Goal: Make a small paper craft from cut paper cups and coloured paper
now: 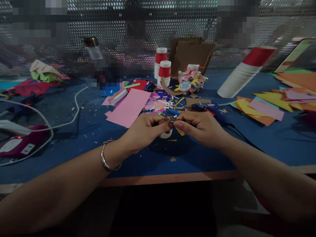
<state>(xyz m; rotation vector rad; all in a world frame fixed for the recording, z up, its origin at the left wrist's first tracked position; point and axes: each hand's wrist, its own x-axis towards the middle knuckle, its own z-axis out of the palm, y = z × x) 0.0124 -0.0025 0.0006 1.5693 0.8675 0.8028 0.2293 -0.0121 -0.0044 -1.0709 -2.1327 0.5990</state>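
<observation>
Both hands meet above the front middle of the blue table. My left hand, with a silver bangle on its wrist, pinches a small piece of brown cardboard between thumb and fingers. My right hand pinches the same piece from the other side, thumb tips nearly touching. Fingers cover much of the piece, so its full shape is hidden. Just below it on the table lies a pale round ring, partly covered by my left hand. Behind my right hand rests a dark blue glue gun.
Pink paper and many paper scraps lie beyond my hands. Paper cups and a paper-covered craft stand farther back. A tilted cup stack and coloured sheets are at right. A purple power strip with white cable lies left.
</observation>
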